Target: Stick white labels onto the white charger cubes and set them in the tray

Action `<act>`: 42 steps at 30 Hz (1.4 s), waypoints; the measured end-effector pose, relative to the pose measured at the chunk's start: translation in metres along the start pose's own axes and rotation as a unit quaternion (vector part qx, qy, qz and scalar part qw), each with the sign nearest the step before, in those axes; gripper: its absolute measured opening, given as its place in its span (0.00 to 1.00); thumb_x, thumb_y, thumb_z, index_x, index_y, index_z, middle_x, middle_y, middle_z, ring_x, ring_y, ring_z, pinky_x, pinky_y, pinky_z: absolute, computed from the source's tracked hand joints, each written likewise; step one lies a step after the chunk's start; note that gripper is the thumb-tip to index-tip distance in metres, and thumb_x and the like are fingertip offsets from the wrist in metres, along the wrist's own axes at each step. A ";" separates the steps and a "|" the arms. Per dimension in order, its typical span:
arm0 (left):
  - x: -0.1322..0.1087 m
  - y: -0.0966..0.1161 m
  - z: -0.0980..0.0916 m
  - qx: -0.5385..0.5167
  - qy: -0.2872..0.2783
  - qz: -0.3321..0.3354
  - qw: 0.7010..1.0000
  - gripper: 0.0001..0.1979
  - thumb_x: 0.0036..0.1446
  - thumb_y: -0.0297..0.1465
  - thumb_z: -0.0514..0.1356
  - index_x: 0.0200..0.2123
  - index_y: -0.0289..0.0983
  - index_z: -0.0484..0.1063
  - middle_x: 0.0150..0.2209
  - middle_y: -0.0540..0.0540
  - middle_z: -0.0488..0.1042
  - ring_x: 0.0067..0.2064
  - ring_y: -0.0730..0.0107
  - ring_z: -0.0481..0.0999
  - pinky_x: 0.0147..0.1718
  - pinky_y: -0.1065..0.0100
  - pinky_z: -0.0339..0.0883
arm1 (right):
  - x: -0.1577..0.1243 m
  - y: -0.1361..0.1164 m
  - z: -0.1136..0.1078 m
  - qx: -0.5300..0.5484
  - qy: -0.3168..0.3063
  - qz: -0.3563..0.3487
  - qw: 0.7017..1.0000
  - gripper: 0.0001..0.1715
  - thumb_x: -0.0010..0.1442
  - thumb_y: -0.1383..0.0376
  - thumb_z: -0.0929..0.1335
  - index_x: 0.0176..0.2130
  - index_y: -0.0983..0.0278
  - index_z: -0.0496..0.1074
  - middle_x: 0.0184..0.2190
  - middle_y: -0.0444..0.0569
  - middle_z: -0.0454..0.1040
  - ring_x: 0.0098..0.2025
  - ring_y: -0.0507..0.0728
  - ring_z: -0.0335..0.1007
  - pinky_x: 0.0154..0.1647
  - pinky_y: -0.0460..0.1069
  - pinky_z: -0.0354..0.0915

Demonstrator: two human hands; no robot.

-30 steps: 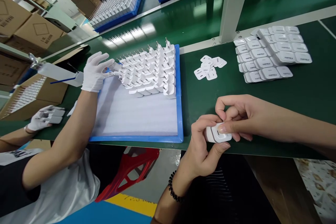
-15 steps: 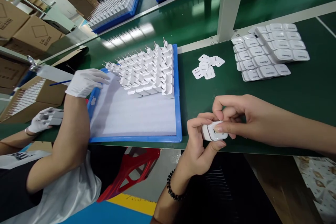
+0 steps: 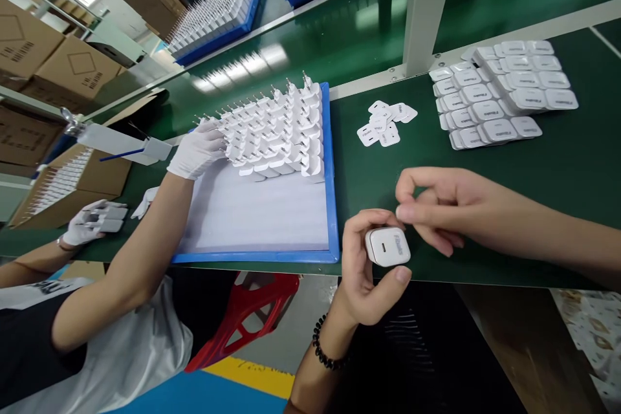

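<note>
A: What's the biggest thing here?

B: The green worktop [image 3: 359, 187]. It runs right across.

A: And next?

B: Another person [image 3: 126, 265] on the left, wearing white gloves. One glove [image 3: 196, 152] is by the plugs, and the other glove [image 3: 82, 229] holds a few white blocks [image 3: 110, 217].

A: What comes after that?

B: A blue tray [image 3: 332, 213]. Lots of white plugs [image 3: 276, 132] sit at its far side, with their metal pins up.

A: And on the right?

B: Piles of flat white squares [image 3: 502, 97] with round corners, at the back.

A: What are the two bare hands doing?

B: The left hand [image 3: 366, 265] has its grip curled round a white charger [image 3: 395, 247], with the thumb at the near edge. The right hand [image 3: 431, 210] is just beside it with bent fingers. I can't tell if anything is tucked in that grip.

A: Where is the charger?

B: Over the near edge of the worktop, right of the tray. Its flat face shows.

A: Anything smaller?

B: A few loose white plates [image 3: 380, 124] overlap behind the hands. Smallest is the dark slot [image 3: 384, 248] in the charger's face.
</note>
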State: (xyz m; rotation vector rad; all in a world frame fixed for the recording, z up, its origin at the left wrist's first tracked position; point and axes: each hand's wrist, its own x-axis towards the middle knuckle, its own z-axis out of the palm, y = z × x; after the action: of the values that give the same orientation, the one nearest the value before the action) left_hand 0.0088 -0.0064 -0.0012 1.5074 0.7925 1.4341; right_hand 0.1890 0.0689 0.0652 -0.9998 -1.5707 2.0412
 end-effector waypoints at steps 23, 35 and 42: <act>0.000 -0.002 0.004 0.017 0.080 0.039 0.996 0.11 0.61 0.30 0.63 0.43 0.42 0.62 0.25 0.54 0.71 0.28 0.73 0.69 0.29 0.72 0.65 | 0.005 0.003 -0.012 -0.070 0.111 -0.051 0.990 0.22 0.64 0.47 0.72 0.33 0.61 0.70 0.17 0.40 0.67 0.21 0.49 0.57 0.26 0.49 0.53; 0.002 -0.001 -0.001 -0.100 0.055 -0.030 0.993 0.21 0.60 0.41 0.63 0.52 0.42 0.62 0.36 0.49 0.76 0.34 0.68 0.70 0.36 0.65 0.65 | 0.006 0.003 -0.016 -0.089 0.139 -0.062 0.984 0.23 0.63 0.45 0.72 0.31 0.60 0.71 0.16 0.41 0.67 0.21 0.49 0.58 0.25 0.49 0.52; 0.002 -0.003 -0.003 -0.057 0.065 -0.035 0.996 0.15 0.63 0.39 0.61 0.48 0.43 0.61 0.32 0.51 0.75 0.35 0.66 0.72 0.37 0.64 0.65 | 0.006 0.003 -0.014 -0.080 0.138 -0.053 0.986 0.23 0.63 0.45 0.73 0.32 0.60 0.70 0.17 0.41 0.67 0.22 0.50 0.59 0.25 0.49 0.53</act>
State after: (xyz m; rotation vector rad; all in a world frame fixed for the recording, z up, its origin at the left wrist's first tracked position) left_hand 0.0067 -0.0029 -0.0034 1.2983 0.8189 1.5102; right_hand 0.1957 0.0820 0.0587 -1.1734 -1.6182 1.6462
